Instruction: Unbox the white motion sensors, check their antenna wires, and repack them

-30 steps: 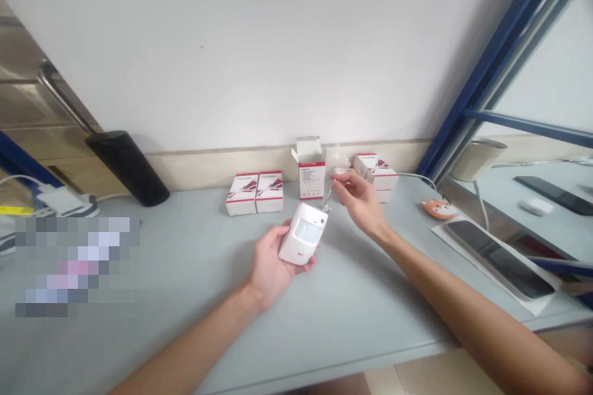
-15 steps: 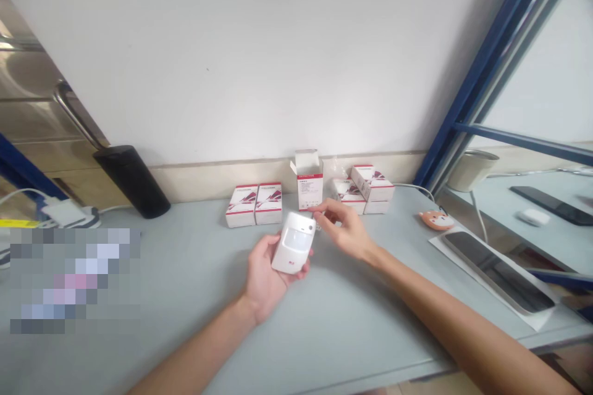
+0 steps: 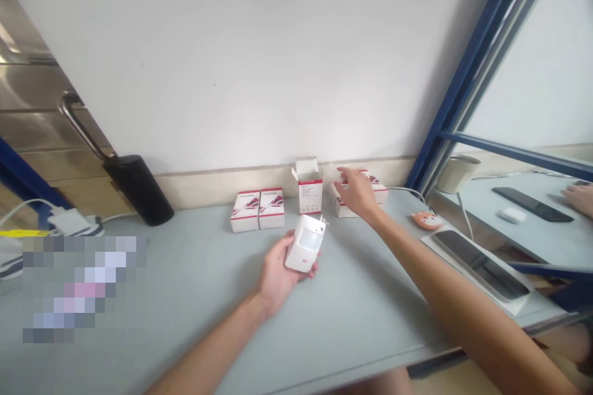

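Note:
My left hand [image 3: 280,271] is wrapped round a white motion detector [image 3: 304,245], holding it tilted above the table with its lens window facing up. A small bracket-like piece sticks out at the detector's top corner. My right hand [image 3: 356,192] is over the right-hand group of red-and-white boxes [image 3: 345,210], its index finger and thumb apart and nothing plainly held. Just beyond its fingertips is a faint clear plastic bag [image 3: 330,173], hard to make out. Between the hands, by the wall, stands an upright detector box [image 3: 310,195] with its top flaps open.
Two closed boxes [image 3: 258,210] lie side by side left of the upright one. A black cylinder [image 3: 139,190] leans at the back left, near a charger [image 3: 71,221]. On the right are an orange animal-faced item [image 3: 427,220], a dark phone-like slab [image 3: 482,264] and a mirror [image 3: 532,197].
My right hand has left the detector's top corner and moved back and right, over the boxes. My left hand still holds the detector, now slightly further right in view.

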`<act>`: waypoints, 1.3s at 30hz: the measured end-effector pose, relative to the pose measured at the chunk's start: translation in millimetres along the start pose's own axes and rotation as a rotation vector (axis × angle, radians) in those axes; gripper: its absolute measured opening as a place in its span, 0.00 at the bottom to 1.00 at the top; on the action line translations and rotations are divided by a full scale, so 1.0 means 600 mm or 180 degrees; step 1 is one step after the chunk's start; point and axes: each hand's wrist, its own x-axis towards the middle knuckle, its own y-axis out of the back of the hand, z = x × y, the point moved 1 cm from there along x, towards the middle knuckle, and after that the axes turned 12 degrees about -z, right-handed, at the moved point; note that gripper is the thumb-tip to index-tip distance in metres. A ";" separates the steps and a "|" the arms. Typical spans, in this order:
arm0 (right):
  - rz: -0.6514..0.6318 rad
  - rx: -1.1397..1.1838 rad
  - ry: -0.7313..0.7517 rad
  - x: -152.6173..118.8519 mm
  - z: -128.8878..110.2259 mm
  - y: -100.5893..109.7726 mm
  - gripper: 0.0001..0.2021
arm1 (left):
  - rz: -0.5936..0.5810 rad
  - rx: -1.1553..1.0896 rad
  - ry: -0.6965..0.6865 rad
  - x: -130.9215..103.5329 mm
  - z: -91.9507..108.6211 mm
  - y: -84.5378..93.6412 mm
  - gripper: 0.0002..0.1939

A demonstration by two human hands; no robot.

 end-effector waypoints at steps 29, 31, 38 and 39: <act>0.0630 0.3318 -0.0596 -0.066 -0.005 0.003 0.09 | -0.0226 0.0165 0.0093 -0.005 -0.001 -0.002 0.16; 0.0555 0.3292 -0.0564 -0.065 -0.004 -0.002 0.10 | -0.0252 0.0186 0.0098 -0.006 -0.001 -0.002 0.17; 0.0465 0.3219 -0.0461 -0.077 -0.027 -0.003 0.09 | -0.0308 0.0008 0.0031 -0.006 0.003 -0.007 0.15; 0.0487 0.3184 -0.0418 -0.077 -0.029 -0.002 0.09 | -0.0321 -0.0016 0.0011 -0.006 0.005 -0.008 0.15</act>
